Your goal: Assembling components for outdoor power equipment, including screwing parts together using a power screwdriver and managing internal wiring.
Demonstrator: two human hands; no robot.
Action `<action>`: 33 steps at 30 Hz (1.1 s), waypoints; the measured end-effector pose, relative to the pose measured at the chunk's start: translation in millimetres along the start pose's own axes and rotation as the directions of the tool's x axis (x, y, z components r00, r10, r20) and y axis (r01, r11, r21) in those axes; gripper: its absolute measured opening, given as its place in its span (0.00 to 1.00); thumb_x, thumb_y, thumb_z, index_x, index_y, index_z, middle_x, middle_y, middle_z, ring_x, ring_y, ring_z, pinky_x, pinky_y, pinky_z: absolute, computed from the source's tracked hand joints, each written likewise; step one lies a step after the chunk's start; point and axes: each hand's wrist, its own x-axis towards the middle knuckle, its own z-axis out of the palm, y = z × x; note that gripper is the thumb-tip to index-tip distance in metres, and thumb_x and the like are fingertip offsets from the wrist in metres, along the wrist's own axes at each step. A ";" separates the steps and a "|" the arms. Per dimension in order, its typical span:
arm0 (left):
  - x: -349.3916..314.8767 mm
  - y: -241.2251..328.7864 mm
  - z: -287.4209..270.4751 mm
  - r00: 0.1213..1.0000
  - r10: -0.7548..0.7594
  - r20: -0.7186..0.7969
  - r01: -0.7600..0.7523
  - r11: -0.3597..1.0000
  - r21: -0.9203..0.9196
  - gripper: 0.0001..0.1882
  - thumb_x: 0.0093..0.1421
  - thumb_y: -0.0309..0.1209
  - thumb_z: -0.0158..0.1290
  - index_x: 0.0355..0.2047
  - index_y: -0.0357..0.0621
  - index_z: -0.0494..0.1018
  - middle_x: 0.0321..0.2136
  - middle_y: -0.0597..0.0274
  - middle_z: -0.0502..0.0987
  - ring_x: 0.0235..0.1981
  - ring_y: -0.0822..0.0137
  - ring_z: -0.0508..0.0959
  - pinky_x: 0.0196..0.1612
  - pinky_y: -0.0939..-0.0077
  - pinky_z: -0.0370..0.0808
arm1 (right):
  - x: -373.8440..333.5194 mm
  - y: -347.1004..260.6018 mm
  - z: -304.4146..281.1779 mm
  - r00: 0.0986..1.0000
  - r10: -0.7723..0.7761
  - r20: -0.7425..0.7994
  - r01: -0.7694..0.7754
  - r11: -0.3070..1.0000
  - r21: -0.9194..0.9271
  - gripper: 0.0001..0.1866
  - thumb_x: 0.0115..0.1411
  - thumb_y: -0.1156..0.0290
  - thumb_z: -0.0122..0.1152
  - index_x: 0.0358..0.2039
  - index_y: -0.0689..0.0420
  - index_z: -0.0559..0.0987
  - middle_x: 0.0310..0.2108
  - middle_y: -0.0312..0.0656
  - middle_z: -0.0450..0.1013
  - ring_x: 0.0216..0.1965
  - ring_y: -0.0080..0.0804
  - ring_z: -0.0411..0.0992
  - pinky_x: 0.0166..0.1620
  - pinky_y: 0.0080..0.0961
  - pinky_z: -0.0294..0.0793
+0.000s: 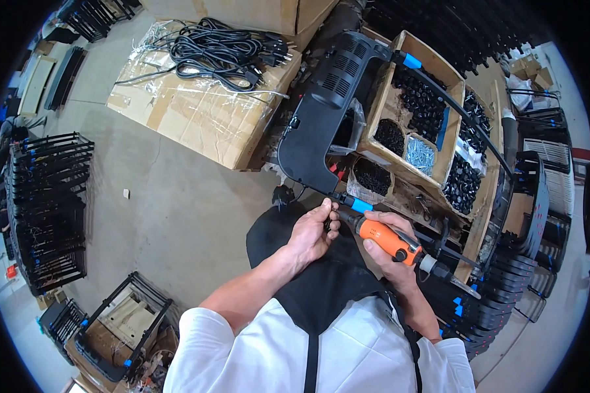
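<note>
My right hand [400, 270] is wrapped round an orange power screwdriver [383, 236], whose nose points left toward my other hand. My left hand [311, 234] is closed, thumb against curled fingers; some small dark thing shows among them, too little of it to name. Just beyond both hands lies a black plastic housing [308, 134] with vent slots at its far end. A black tube with a blue sleeve [360, 205] runs from the housing's near corner, close above the screwdriver's nose. Another blue sleeve [411, 61] sits on the long bar at the far end.
A wooden parts tray [373, 124] holds black plastic pieces [423, 101] and silvery screws [419, 154]. Black power cords [210, 52] lie on a cardboard box [196, 124] at the far left. Stacked black frames [52, 209] stand at left, with more stacked parts [498, 295] at right.
</note>
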 end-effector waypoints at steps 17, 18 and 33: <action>-23.6 41.3 -22.3 0.979 0.202 -0.041 -0.160 0.868 0.470 0.16 0.79 0.41 0.47 0.46 0.43 0.78 0.23 0.72 0.68 0.21 0.76 0.66 0.24 0.80 0.64 | 18.9 -12.7 12.7 0.999 0.039 -0.009 -0.040 0.990 -0.132 0.28 0.60 0.80 0.73 0.59 0.59 0.74 0.57 0.50 0.78 0.61 0.43 0.76 0.67 0.42 0.74; -22.3 49.2 -29.2 0.870 0.492 -0.022 -0.373 0.687 0.624 0.17 0.79 0.39 0.46 0.49 0.41 0.79 0.23 0.71 0.70 0.21 0.76 0.67 0.25 0.79 0.65 | 19.7 -11.2 9.9 1.000 0.003 -0.013 -0.005 0.988 -0.153 0.28 0.60 0.80 0.73 0.59 0.59 0.74 0.57 0.49 0.78 0.60 0.42 0.77 0.67 0.41 0.74; 28.5 95.6 -16.3 0.489 0.833 0.259 -0.097 -0.243 0.965 0.28 0.78 0.41 0.45 0.69 0.35 0.66 0.35 0.28 0.82 0.40 0.32 0.84 0.46 0.43 0.80 | 28.2 1.4 -5.4 0.996 -0.069 0.062 0.081 0.971 -0.225 0.25 0.59 0.76 0.76 0.57 0.59 0.79 0.55 0.45 0.80 0.56 0.36 0.80 0.63 0.33 0.78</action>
